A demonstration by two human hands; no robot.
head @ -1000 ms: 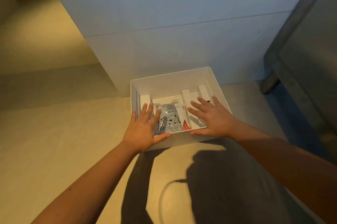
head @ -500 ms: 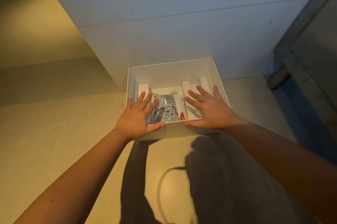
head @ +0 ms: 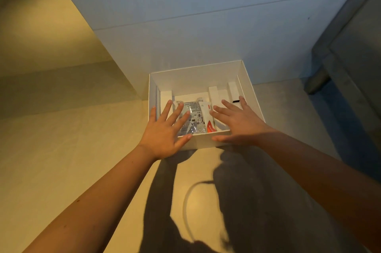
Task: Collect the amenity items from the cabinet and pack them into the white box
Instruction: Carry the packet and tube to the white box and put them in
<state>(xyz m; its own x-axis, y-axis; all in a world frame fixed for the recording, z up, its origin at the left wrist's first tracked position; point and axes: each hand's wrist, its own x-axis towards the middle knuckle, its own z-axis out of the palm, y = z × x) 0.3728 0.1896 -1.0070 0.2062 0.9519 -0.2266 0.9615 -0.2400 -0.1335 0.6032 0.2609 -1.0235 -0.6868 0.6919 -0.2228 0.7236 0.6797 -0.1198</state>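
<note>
I see packets (head: pixel 195 117) already in the box (head: pixel 254 106); my left hand (head: pixel 165 129) and right hand (head: pixel 239 122) spread flat over it, holding nothing. Packing looks nearly done.

Pale wall and beige worktop, warm light.
Wall (head: pixel 206 32) blue-white, one thin horizontal seam (head: pixel 206 14); worktop (head: pixel 61 149) matte beige, dark shadow (head: pixel 247 201) at near edge; grey frame (head: pixel 350 46) at right.

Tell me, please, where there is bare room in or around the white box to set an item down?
Bare, it seems: the strip inside the white box along its back wall, behind the silvery packet, and the surface left of the box. Crowded: the front middle, with the packet, the red-marked sachet, the left hand and the right hand.
</note>
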